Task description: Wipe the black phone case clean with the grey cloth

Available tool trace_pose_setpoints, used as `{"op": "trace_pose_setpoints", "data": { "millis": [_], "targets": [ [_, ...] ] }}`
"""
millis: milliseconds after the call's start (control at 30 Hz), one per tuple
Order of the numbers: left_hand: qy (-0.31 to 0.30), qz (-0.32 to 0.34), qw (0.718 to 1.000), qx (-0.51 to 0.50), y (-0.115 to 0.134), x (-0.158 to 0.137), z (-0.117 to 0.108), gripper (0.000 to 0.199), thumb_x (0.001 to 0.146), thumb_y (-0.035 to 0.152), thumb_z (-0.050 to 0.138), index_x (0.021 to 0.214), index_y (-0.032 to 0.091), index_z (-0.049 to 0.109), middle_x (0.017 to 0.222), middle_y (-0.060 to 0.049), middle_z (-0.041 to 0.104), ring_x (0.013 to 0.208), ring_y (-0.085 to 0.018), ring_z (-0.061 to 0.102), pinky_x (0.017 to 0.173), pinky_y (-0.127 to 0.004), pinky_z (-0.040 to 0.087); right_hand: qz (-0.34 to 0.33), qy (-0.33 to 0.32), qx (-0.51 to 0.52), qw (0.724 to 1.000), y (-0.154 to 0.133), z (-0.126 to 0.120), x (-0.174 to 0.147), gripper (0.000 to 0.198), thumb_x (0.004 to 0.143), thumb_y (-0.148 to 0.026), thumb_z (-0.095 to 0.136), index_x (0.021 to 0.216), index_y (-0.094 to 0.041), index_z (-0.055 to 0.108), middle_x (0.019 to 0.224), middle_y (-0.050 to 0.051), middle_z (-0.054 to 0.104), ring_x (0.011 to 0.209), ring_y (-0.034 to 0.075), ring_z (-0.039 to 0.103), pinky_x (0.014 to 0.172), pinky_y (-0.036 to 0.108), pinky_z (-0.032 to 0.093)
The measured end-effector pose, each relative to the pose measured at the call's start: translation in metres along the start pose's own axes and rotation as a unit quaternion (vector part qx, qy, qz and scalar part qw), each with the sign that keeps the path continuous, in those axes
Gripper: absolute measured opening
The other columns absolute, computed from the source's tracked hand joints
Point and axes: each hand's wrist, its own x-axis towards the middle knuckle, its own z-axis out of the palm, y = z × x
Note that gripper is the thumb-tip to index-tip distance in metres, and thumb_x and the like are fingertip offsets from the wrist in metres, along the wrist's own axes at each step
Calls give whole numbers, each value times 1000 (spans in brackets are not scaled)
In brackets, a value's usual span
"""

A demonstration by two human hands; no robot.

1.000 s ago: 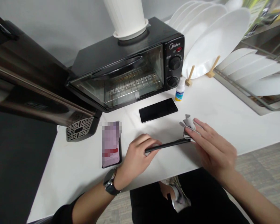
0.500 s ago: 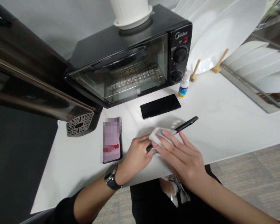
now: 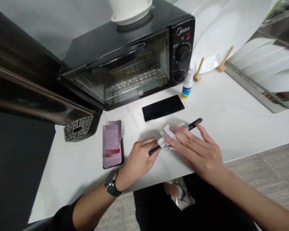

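A slim black object, long and narrow as I see it, slants above the counter; its exact kind I cannot make out. My left hand grips its near left end with closed fingers. Crumpled white tissue covers its middle. My right hand presses that tissue against the object, its fingers stretched along it and its thumb side by the far right end. Just behind lies a black phone, screen dark. Left of my left hand is a second phone with a lit, partly blurred screen.
A white spray bottle stands by the black toaster oven, which carries a white pot. Large white plates lean on a wooden stand at the right, near a dish rack. A dispenser with a drip tray is on the left.
My right hand and the tissue have moved a little to the right along the black object, baring more of its left end. The view has shifted slightly.
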Motion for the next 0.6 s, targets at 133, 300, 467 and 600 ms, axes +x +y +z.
{"op": "trace_pose_setpoints", "data": {
  "millis": [133,300,467,600],
  "targets": [
    [-10,-15,1000,-12,2,1,-1,22,107,21,59,124,23,74,77,2,62,66,-13,63,63,-23,49,46,20,-32,998,30,-12,-11,59,99,-2,62,154,-23,54,146,7,69,147,21,54,131,47,30],
    [-12,-16,1000,-20,3,1,-2,26,107,17,59,127,23,73,80,2,61,67,-12,61,63,-22,47,97,63,-44,992,24,-8,-15,65,96,0,65,155,-23,53,144,10,70,146,27,54,127,52,39],
    [2,-14,1000,-4,3,2,-3,17,106,20,59,97,18,73,76,0,64,65,-13,63,61,-24,49,88,61,-20,994,-12,10,-4,51,102,-5,57,150,-20,58,142,8,71,149,24,52,131,51,32],
    [5,-15,1000,-6,-2,-4,-1,21,96,16,59,76,19,65,75,-3,69,70,-18,69,64,-28,55,19,29,39,999,-39,19,9,38,107,-10,47,135,-17,71,142,3,71,148,19,53,135,41,24]
  ]
}}
